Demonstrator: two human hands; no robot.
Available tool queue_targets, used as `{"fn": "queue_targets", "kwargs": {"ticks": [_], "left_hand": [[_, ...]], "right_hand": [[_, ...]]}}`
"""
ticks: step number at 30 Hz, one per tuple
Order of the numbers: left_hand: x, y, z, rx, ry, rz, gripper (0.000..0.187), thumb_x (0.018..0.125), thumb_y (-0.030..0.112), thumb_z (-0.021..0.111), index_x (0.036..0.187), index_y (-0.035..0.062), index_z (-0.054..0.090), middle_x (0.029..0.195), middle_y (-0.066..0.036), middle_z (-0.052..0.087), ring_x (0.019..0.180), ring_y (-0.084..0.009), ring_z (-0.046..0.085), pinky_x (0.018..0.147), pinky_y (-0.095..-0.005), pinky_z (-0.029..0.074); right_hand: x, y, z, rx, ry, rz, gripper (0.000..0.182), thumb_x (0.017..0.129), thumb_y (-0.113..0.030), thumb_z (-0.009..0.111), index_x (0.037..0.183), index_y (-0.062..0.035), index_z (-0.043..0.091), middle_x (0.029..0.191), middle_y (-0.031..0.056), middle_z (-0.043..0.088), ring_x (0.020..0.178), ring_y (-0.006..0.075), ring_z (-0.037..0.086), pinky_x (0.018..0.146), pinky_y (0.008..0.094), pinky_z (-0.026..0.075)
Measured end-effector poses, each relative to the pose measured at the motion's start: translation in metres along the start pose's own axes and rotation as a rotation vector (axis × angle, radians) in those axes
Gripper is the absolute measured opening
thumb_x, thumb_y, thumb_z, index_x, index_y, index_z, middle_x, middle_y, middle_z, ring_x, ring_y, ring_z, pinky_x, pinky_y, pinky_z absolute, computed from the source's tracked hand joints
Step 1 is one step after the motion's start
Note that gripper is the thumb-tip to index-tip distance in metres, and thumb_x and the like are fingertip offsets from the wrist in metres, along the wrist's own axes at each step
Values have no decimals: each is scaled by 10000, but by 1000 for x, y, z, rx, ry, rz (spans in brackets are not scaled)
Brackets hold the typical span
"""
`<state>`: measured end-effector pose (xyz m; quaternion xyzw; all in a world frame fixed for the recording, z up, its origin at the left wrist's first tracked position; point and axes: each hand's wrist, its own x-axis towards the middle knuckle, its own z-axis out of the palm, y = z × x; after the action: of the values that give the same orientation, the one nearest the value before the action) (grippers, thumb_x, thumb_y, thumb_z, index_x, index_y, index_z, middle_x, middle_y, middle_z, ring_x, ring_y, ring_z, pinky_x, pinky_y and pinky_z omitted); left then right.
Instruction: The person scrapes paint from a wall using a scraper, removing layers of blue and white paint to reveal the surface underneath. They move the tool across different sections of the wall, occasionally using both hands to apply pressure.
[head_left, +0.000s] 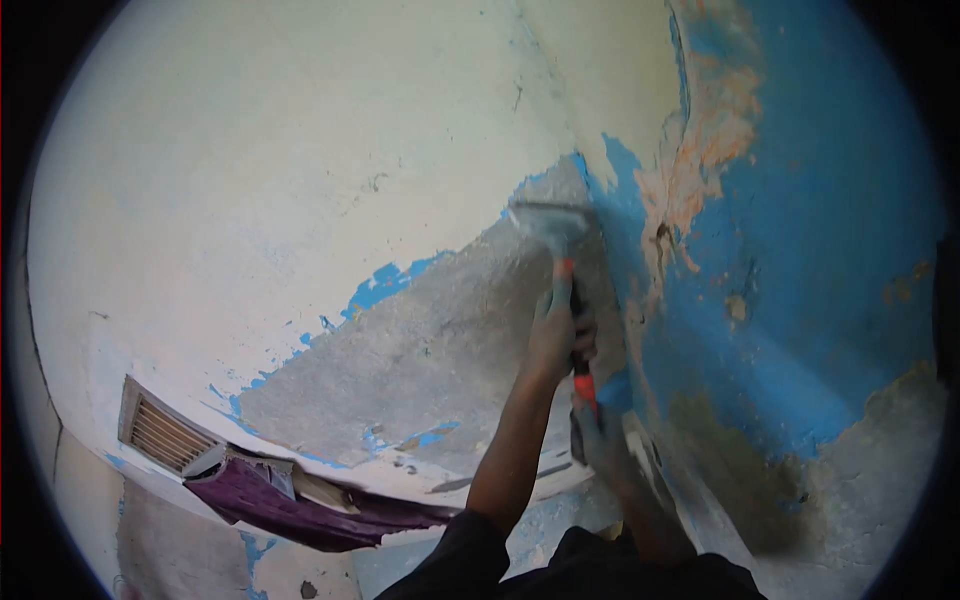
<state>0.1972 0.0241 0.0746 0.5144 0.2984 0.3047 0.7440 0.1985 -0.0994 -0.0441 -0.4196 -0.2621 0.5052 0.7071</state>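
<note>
A long-handled scraper [550, 222] with a wide blade and a black and red handle is pressed near the top of a bare grey patch [430, 350], close to the wall corner. Wrapped round the upper part of its handle is my left hand [556, 330]. Lower down, near the handle's end, my right hand [600, 440] grips it too. The blade looks slightly blurred. Cream paint [250, 180] lies up and left of the patch, with ragged blue paint [385, 285] along the border.
At the lower left a slatted vent [168, 432] is set in the wall, beside a purple cloth-like strip [300, 510]. The adjoining blue wall [820, 200] on the right has peeled, orange-pink areas [715, 130] and a crack near the corner.
</note>
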Motion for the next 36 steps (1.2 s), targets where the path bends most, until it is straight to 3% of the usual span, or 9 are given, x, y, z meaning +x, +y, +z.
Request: {"fn": "queue_targets", "kwargs": {"ticks": [2, 8, 14, 18, 23, 26, 29, 32, 36], "left_hand": [[-6, -8, -10, -4, 6, -52, 513, 921, 664, 418, 803, 165, 425, 540, 60, 274, 386, -66, 269, 376, -255, 242], [7, 13, 7, 36, 19, 51, 503, 922, 658, 424, 790, 173, 428, 535, 63, 269, 377, -67, 249, 369, -261, 219], [-2, -14, -17, -9, -1, -26, 515, 932, 634, 436, 767, 147, 405, 545, 48, 304, 390, -76, 298, 380, -275, 264], [1, 16, 4, -18, -21, 44, 481, 945, 601, 445, 780, 150, 413, 552, 43, 327, 391, -83, 307, 378, -280, 267], [-11, -39, -34, -95, 8, -68, 473, 937, 617, 443, 799, 166, 420, 547, 45, 327, 388, -81, 305, 385, -272, 271], [-29, -77, -62, -201, 10, -77, 482, 928, 651, 414, 812, 183, 422, 545, 50, 295, 395, -81, 283, 406, -261, 268], [-45, -94, -85, -356, 27, -23, 501, 931, 666, 363, 805, 183, 412, 555, 55, 275, 386, -81, 270, 387, -262, 257], [-58, -78, -96, -416, 26, 40, 510, 936, 668, 335, 825, 176, 413, 566, 52, 287, 392, -87, 278, 390, -262, 270], [-65, -28, -110, -442, -30, 207, 514, 933, 672, 332, 834, 175, 420, 566, 50, 293, 392, -81, 277, 391, -257, 280]], "right_hand": [[2, 5, -2, -14, -5, -3, 376, 991, -342, 527, 698, -121, 445, 497, -59, 374, 383, 48, 365, 367, 244, 277], [18, -16, 0, -13, -17, -24, 407, 1001, -369, 494, 696, -105, 440, 470, -32, 367, 342, 76, 344, 352, 262, 275], [3, 12, -2, -53, 0, 14, 394, 992, -368, 514, 708, -102, 454, 483, -48, 371, 368, 64, 375, 361, 253, 280], [10, -18, 1, -56, -6, -9, 413, 990, -378, 518, 691, -100, 452, 489, -38, 393, 372, 66, 380, 365, 253, 282], [-7, 41, -12, -24, -26, 67, 396, 986, -356, 535, 684, -112, 454, 492, -48, 393, 379, 68, 387, 370, 260, 294], [-20, 71, -23, -175, -30, 143, 388, 974, -344, 560, 688, -95, 478, 495, -37, 399, 398, 66, 399, 390, 272, 308], [-24, 82, -31, -435, -54, 94, 386, 944, -330, 613, 702, -44, 520, 510, -4, 437, 463, 68, 415, 437, 292, 340], [-18, 75, -18, -693, -126, -250, 332, 927, -284, 638, 715, -54, 527, 511, -20, 451, 433, 72, 424, 422, 282, 331], [0, 41, 25, -642, -169, -231, 307, 900, -246, 667, 713, -35, 543, 529, -17, 460, 465, 64, 429, 439, 295, 342]]}}
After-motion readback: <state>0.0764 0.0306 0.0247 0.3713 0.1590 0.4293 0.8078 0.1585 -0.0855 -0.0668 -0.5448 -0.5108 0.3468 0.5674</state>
